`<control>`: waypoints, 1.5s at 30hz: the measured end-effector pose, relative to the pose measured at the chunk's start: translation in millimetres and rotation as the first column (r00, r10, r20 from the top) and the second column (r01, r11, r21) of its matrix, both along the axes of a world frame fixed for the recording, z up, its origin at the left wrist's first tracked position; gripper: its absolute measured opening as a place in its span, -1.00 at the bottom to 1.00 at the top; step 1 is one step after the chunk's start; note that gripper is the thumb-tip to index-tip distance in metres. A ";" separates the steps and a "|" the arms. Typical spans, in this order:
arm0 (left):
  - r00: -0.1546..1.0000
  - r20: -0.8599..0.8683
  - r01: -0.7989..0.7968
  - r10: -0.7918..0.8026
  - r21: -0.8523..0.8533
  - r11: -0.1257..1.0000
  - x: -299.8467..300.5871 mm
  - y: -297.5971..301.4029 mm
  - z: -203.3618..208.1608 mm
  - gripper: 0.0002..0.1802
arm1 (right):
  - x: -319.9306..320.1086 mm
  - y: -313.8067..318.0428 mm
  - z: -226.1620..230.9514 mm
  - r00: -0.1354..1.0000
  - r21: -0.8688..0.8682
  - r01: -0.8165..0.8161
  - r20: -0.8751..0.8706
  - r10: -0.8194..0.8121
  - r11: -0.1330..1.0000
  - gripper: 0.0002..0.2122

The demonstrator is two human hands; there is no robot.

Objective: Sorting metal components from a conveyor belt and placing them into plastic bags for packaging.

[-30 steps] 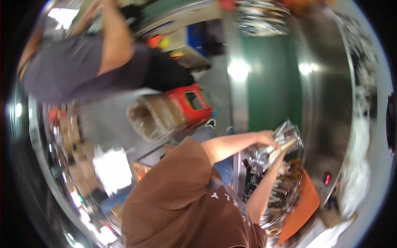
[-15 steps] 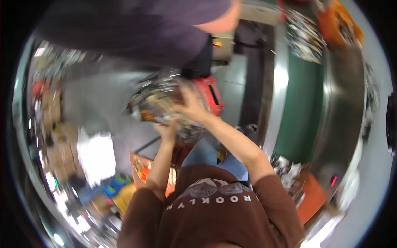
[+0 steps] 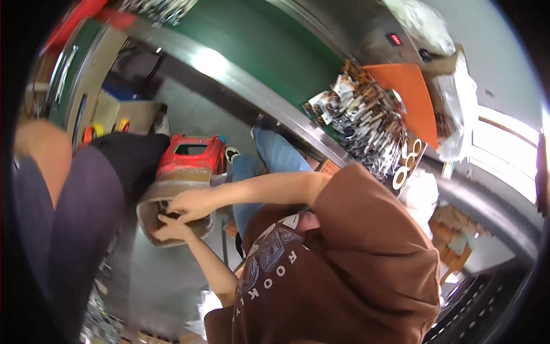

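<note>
A dull beige-brown open container (image 3: 144,215), perhaps lined with plastic, is in front of me beside a red stool. Both my hands reach over its mouth, close together. My right hand (image 3: 195,204) comes across its near side with the fingers bent inward. Just below it, my left hand (image 3: 172,230) has its fingers curled, their tips almost meeting those of the right. Something small and dark shows between the fingertips, too small to name. The hands hide much of the container's inside.
The red plastic stool (image 3: 192,152) stands against the container. Another person's dark-clothed leg (image 3: 86,189) is close on the left. A green conveyor belt (image 3: 258,40) with a metal edge runs beyond, bearing a heap of small silvery pieces (image 3: 372,123) by an orange sheet (image 3: 401,86).
My view has swung round to the right, towards the conveyor. Earlier my hands were spread over a blurred heap of mixed items; now they are close together at the container's mouth.
</note>
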State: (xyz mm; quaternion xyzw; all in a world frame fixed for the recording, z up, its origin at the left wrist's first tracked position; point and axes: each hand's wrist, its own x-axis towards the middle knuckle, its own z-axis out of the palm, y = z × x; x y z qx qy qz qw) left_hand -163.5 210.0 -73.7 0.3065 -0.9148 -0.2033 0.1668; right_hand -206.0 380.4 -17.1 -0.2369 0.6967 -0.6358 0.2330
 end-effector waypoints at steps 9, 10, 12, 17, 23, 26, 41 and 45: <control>0.379 0.043 0.800 -0.924 0.487 0.351 -78.0 270.4 -4.7 -0.44 | 141.6 423.4 -50.1 -0.144 0.679 0.457 -0.581 -0.801 -0.574 -0.42; 0.285 0.052 0.816 -0.957 0.511 0.271 -86.3 310.2 -9.9 -0.42 | 155.1 449.3 -47.2 -0.251 0.782 0.252 -0.517 -0.819 -0.570 -0.29; 0.117 0.051 0.846 -0.992 0.518 0.126 -93.0 393.6 -19.7 -0.36 | 177.6 481.7 -59.8 -0.380 0.859 0.029 -0.464 -0.800 -0.511 -0.15; -0.202 0.216 0.759 -0.955 0.651 -0.013 -69.8 552.9 -27.5 0.08 | 202.0 489.9 -88.9 -0.336 0.895 -0.071 -0.437 -0.834 -0.441 -0.08; -0.348 0.447 0.745 -0.824 0.666 0.047 -62.9 579.8 -24.8 0.38 | 147.4 464.6 -101.9 -0.326 0.851 0.263 -0.365 -0.872 -0.454 -0.64; -0.103 0.212 0.822 -0.972 0.568 0.037 -105.3 539.1 -74.4 0.08 | 87.3 446.3 -105.5 -0.344 0.673 0.549 -0.359 -0.868 -0.496 -0.75; -0.069 0.346 0.836 -0.936 0.532 0.135 -249.6 462.9 -67.7 -0.49 | 167.4 486.7 -63.4 -0.118 0.628 0.177 -0.751 -0.650 -0.758 -0.66; 0.003 0.364 0.990 -0.931 0.132 0.055 -212.2 479.3 -48.4 -0.11 | 36.1 420.0 -55.6 -0.078 0.753 0.404 -0.537 -0.840 -0.519 -0.20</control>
